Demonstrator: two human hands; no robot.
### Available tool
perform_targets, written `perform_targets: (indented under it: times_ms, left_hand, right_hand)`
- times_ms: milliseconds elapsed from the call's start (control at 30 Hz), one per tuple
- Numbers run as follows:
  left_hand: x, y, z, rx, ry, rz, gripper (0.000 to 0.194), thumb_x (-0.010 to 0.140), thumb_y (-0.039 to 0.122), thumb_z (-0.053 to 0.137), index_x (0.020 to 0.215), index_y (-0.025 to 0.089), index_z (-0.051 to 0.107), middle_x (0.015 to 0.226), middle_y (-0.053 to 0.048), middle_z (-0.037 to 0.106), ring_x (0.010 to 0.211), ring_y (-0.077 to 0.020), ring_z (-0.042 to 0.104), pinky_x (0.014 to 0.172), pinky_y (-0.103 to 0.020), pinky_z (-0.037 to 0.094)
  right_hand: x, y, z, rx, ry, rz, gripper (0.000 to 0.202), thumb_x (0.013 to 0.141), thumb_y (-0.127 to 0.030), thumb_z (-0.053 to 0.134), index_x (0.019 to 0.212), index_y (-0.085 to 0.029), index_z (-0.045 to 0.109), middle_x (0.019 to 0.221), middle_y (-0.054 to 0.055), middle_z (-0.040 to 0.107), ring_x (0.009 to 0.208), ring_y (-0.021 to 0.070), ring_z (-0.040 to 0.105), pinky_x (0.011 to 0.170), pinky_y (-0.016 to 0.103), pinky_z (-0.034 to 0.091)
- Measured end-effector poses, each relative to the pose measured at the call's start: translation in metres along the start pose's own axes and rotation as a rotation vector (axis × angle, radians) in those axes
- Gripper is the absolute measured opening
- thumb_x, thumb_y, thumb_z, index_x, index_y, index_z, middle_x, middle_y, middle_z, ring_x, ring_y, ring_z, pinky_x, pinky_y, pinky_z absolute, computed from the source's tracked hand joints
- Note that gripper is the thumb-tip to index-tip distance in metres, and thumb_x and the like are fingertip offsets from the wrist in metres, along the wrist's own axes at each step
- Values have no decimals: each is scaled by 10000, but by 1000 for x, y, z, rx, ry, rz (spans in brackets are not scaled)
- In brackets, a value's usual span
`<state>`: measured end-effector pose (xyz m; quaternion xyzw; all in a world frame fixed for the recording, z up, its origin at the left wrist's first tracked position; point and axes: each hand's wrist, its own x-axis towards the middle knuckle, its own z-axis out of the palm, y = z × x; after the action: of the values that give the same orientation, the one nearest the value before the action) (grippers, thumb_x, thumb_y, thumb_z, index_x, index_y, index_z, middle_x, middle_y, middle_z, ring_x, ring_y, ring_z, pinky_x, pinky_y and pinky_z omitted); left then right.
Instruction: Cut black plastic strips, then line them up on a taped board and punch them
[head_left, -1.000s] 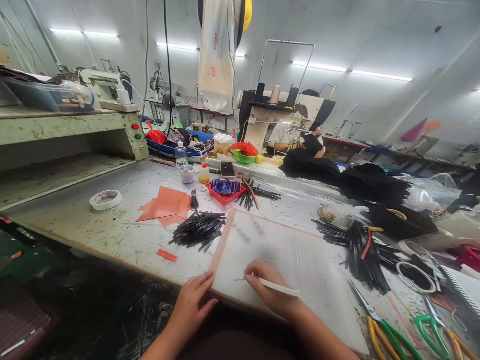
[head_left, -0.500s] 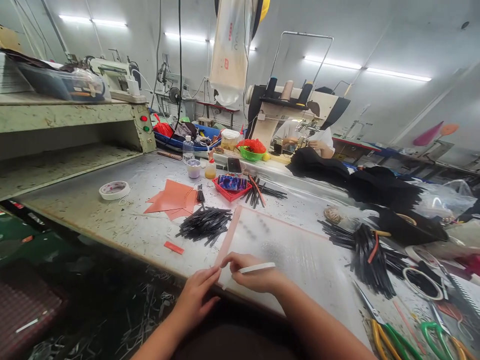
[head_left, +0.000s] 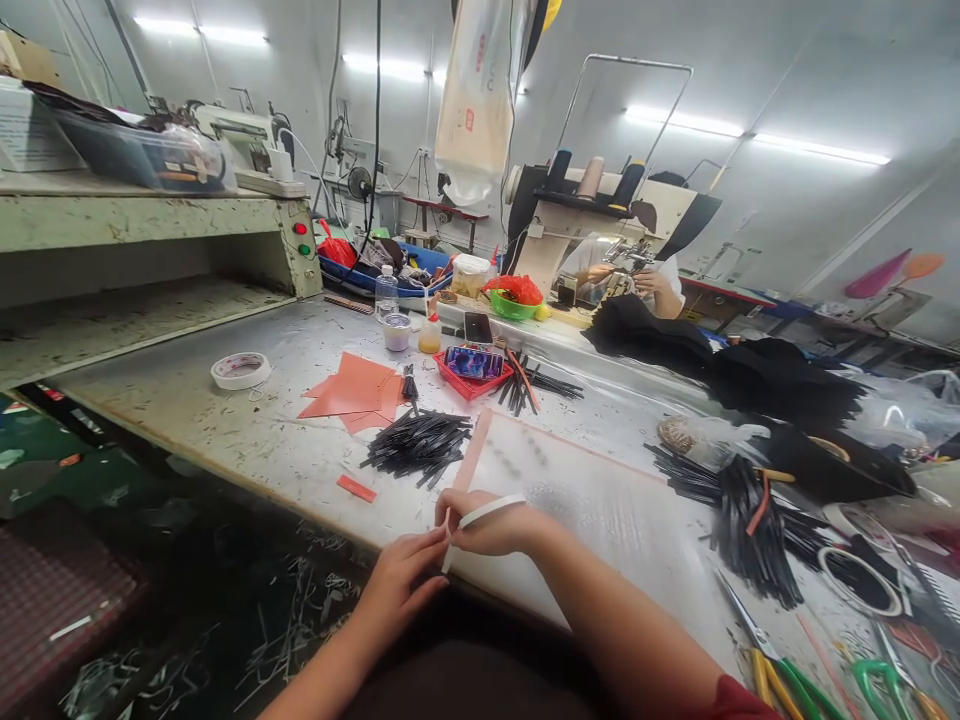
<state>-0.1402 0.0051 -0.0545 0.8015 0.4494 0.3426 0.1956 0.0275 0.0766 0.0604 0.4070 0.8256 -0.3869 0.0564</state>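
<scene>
At the table's front edge, my right hand [head_left: 487,522] is closed, with a white strip [head_left: 491,508] lying across it and curving over its back. A small pale piece [head_left: 448,530] shows between its fingertips and my left hand. My left hand [head_left: 407,572] meets it from the left, fingers together and thumb apart; what its fingertips grip is too small to make out. Beneath and beyond my right hand lies a translucent sheet [head_left: 585,500] with a pink border. Left of the sheet are a pile of black strips [head_left: 418,443] and a small orange strip [head_left: 356,488].
Orange sheets [head_left: 356,388], a tape roll [head_left: 241,371] and a red basket [head_left: 469,385] with a phone lie farther back. Scissors [head_left: 769,650] and black strip bundles [head_left: 754,530] are at right. A person sits behind the sewing machine [head_left: 555,225].
My right hand has moved slightly left and up, and the pale piece now shows between the fingertips. The view has shifted a little, so the table's things appear farther right.
</scene>
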Motion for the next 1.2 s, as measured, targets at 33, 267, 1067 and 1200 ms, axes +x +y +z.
perform_targets:
  times_ms: [33,267,1067,1200]
  left_hand:
    - [0,0,1,-6,7,-8,379,847,466,480,1166,285,573,1163,-69,617,1017,-233,596,853,-352,503]
    - [0,2,6,-41,42,-78,311,840,439,506,1083,288,629,1126,-60,639,987,-232,608,848,-360,498]
    - [11,15,2,-95,59,-212,185,775,216,574,913,280,680,1049,-27,670,968,-218,612,858,-389,501]
    - [12,16,1,-52,69,-169,167,785,221,575,907,268,679,1027,-36,676,943,-215,623,827,-371,517]
  right_hand:
    - [1,0,0,-6,-1,2,282,691,-102,495,951,-198,543,836,23,608,743,164,547,635,243,398]
    - [2,-1,0,-28,-4,10,285,687,-84,494,944,-193,547,857,33,619,757,165,556,640,237,406]
    - [9,8,8,-128,110,0,169,727,-172,520,887,-188,573,847,49,623,724,167,547,598,241,383]
    - [11,10,9,-147,132,-20,146,720,-179,525,856,-184,577,831,49,614,709,166,536,586,242,374]
